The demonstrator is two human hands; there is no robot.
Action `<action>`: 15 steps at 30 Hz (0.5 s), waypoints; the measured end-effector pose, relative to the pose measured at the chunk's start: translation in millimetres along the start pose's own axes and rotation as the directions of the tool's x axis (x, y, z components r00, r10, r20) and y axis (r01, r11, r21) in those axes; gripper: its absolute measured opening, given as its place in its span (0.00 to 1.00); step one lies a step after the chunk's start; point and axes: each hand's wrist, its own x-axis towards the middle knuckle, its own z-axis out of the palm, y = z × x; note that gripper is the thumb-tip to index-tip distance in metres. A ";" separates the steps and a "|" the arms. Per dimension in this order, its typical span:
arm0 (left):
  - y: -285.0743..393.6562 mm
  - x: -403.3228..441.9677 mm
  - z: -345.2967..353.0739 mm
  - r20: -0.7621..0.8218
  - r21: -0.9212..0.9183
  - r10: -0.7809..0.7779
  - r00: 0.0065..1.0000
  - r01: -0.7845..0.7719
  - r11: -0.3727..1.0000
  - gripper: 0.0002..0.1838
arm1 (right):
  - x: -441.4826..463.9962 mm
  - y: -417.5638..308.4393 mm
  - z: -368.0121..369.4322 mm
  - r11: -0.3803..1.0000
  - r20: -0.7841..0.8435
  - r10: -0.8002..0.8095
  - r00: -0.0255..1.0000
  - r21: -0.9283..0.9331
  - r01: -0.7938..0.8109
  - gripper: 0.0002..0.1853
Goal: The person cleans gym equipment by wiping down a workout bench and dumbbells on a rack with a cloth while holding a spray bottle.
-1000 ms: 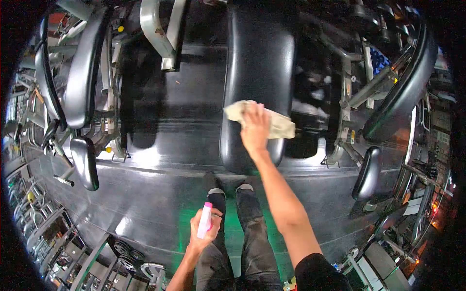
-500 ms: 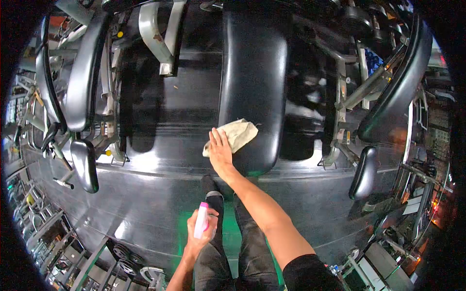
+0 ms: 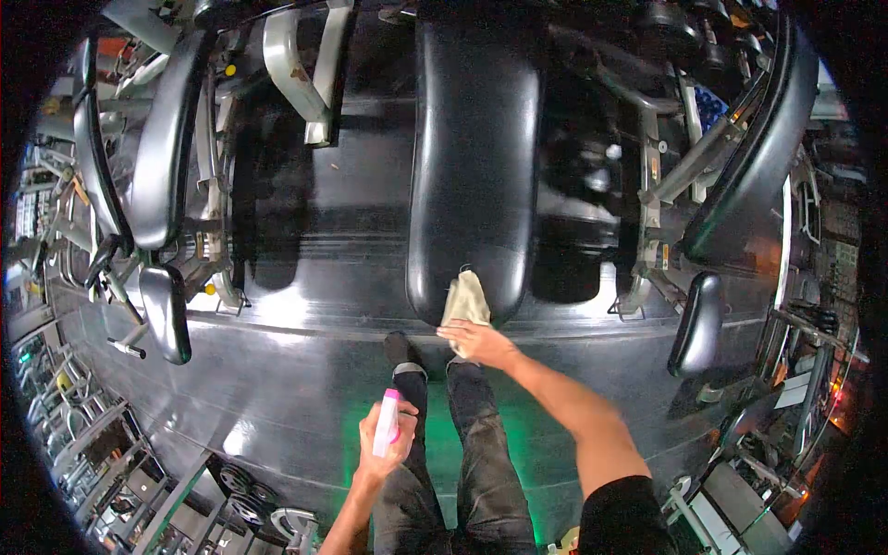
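Observation:
A long black padded bench (image 3: pixel 476 166) runs away from me at the centre. At its near end my right hand (image 3: pixel 483 345) holds a pale cream cloth (image 3: pixel 469 301). Part of that cloth lies over the rounded front edge of the pad, and the rest hangs beneath my fingers. Lower down, above my legs, my left hand (image 3: pixel 388 439) is wrapped round a spray bottle. Its white and pink spray head (image 3: pixel 387 421) shows, pointing upward; the bottle's body is hidden by the hand.
Other padded benches on grey metal frames flank me, one on the left (image 3: pixel 169 148) and one on the right (image 3: pixel 763 171). A bent metal leg (image 3: pixel 294 69) stands behind the central bench's left side. My feet are on the dark, shiny floor (image 3: pixel 287 388). Weight plates (image 3: pixel 242 495) sit lower left.
My right hand has drawn the cloth toward me and slightly right, from the pad's top to its near edge. The left hand with the spray bottle has barely moved.

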 end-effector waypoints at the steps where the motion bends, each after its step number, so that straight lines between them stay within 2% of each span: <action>1: -0.9 -0.8 -0.1 0.010 0.014 0.022 1.000 -0.022 1.000 0.05 | -14.3 12.0 -4.5 0.998 0.027 -0.045 0.999 0.034 0.044 0.21; 2: 1.3 -1.6 0.6 0.008 0.014 0.022 1.000 -0.022 1.000 0.05 | -23.6 27.7 -22.6 0.985 0.206 -0.147 0.967 -0.053 0.162 0.24; 3: 5.7 -1.8 1.3 0.020 0.022 -0.010 1.000 0.009 1.000 0.05 | -43.0 41.5 -20.5 0.957 0.160 -0.198 0.967 -0.183 0.226 0.27; 4: 8.3 -2.0 2.2 0.032 0.030 -0.040 0.999 0.039 0.999 0.05 | -55.8 56.0 -20.2 0.952 0.238 -0.230 0.944 -0.148 0.269 0.28; 5: 9.0 -2.8 3.9 0.031 0.031 -0.039 0.999 0.038 0.999 0.05 | -68.8 71.2 -29.2 0.932 0.200 -0.264 0.944 -0.201 0.303 0.28; 6: 9.8 -3.8 6.4 0.024 0.053 -0.017 1.000 0.015 0.998 0.05 | -83.4 88.9 -39.6 0.947 0.225 -0.259 0.939 -0.132 0.293 0.28; 7: 10.5 -5.0 8.6 0.018 0.074 0.005 1.000 -0.007 0.997 0.05 | -97.1 108.5 -50.6 0.937 0.388 -0.262 0.884 -0.118 0.330 0.29; 8: 9.7 -6.2 10.3 0.017 0.073 0.006 1.000 -0.007 0.997 0.05 | -115.1 128.5 -46.6 0.987 0.368 -0.156 0.917 0.088 0.133 0.30; 9: 7.8 -7.2 12.8 0.010 0.030 0.014 1.000 -0.015 0.999 0.05 | -133.6 147.5 -41.1 0.997 0.354 -0.015 0.935 -0.071 0.043 0.31; 10: 5.8 -8.0 15.7 0.002 -0.015 0.024 1.000 -0.024 1.000 0.05 | -154.8 173.6 -27.4 0.978 0.257 0.105 0.961 -0.200 -0.053 0.27; 11: 3.5 -8.8 17.7 0.003 -0.020 0.028 1.000 -0.028 0.999 0.05 | -146.5 181.5 -68.2 0.946 0.220 0.325 0.920 -0.092 -0.312 0.21; 12: 1.0 -10.3 18.3 0.025 0.007 0.041 0.999 -0.041 0.999 0.05 | -126.4 190.6 -109.8 0.862 0.396 0.486 0.779 -0.073 -0.501 0.17; 13: 0.1 -11.7 19.1 0.048 0.035 0.051 0.998 -0.053 0.998 0.06 | -115.3 185.8 -133.4 0.506 0.338 0.787 0.516 0.126 -0.853 0.14; 14: 2.2 -13.0 20.7 0.049 0.034 0.053 0.997 -0.055 0.998 0.06 | -124.6 200.1 -106.7 0.384 0.172 0.896 0.409 0.163 -0.909 0.14; 15: 6.3 -14.6 22.3 0.041 0.021 -0.013 0.999 0.013 1.000 0.06 | -120.3 212.9 -82.6 0.303 0.070 0.941 0.331 0.265 -0.916 0.16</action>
